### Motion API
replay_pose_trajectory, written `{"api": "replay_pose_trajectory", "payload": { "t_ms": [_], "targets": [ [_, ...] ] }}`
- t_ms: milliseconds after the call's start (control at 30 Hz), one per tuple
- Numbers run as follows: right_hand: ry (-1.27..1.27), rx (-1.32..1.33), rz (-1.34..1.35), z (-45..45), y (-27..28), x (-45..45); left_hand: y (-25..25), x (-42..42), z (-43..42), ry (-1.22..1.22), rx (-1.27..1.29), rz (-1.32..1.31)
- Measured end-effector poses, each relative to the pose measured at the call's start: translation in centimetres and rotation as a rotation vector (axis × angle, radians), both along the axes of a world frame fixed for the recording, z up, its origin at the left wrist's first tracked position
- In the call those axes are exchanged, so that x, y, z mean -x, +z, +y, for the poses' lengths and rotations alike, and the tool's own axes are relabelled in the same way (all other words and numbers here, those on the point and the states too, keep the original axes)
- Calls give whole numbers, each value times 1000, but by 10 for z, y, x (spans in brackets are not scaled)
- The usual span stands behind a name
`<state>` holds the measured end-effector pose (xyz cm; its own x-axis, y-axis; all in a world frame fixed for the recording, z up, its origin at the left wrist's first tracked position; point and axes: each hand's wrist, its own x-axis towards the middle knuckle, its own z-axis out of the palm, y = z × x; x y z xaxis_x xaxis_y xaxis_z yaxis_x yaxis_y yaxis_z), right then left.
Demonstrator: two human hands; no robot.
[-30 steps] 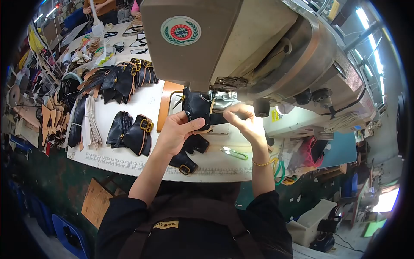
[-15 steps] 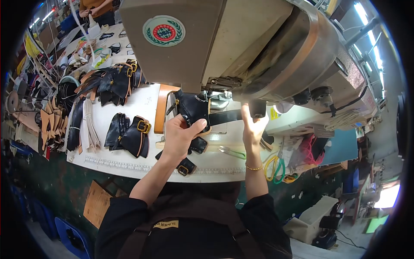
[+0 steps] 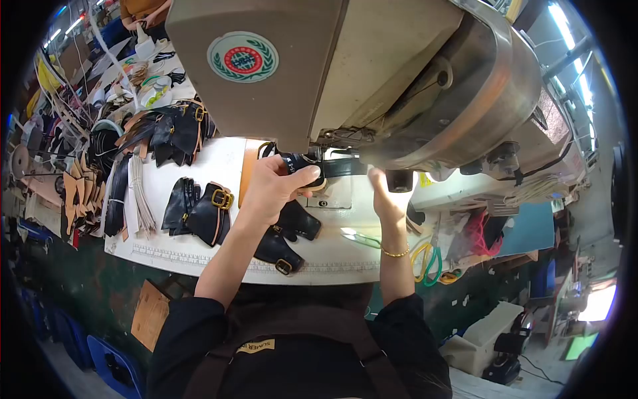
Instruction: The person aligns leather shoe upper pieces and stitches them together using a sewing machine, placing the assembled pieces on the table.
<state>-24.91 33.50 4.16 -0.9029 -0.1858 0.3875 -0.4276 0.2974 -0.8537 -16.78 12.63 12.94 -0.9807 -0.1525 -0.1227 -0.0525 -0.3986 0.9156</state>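
A black leather piece [image 3: 296, 161] with a strap [image 3: 343, 167] reaching to the right lies beneath the head of a sewing machine [image 3: 279, 110]. My left hand [image 3: 267, 191] is closed on the wider part, its thumb on top near the needle area. At the other end my right hand [image 3: 391, 205] pinches the strap, partly hidden by the machine's arm. Below them, finished-looking black leather pieces with buckles [image 3: 284, 265] rest on the white table [image 3: 345, 269]. Another buckled leather piece [image 3: 211, 216] lies to the left.
Green-handled snips [image 3: 367, 238] lie near my right wrist, with yellow and green scissors [image 3: 432, 265] further right. A pile of black leather pieces [image 3: 174, 136] and a bundle of pale cords [image 3: 138, 193] sit on the left. Another person [image 3: 143, 10] is at the far left.
My left hand has moved up with the leather piece, bringing it further under the machine head. The right hand has shifted slightly, keeping the strap. Leather pieces below show more now.
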Motion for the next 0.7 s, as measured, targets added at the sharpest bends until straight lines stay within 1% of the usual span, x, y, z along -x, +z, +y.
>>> {"api": "replay_pose_trajectory", "payload": {
  "t_ms": [33, 67, 133, 167, 300, 500, 633, 700],
  "targets": [
    [61, 37, -141, -1, -14, 6, 3, 2, -2, -3, 10, -31],
    [58, 36, -141, -8, 5, 0, 5, 3, -3, -6, 18, -62],
    [302, -316, 630, -19, 45, -18, 7, 5, -5, -16, 35, -132],
    [301, -319, 627, -17, 41, -18, 7, 7, -6, -19, 32, -134],
    [198, -282, 192, -11, 15, -12, 10, 16, -15, -116, 78, -56],
    [263, -171, 267, -19, 27, -14, 3, 17, -20, -184, 94, 0],
    [308, -80, 339, -35, 63, -16, -2, 28, -24, -208, 12, -45],
    [253, -130, 380, -30, 41, -13, -3, 30, -21, -187, -4, -17]
  ]
}}
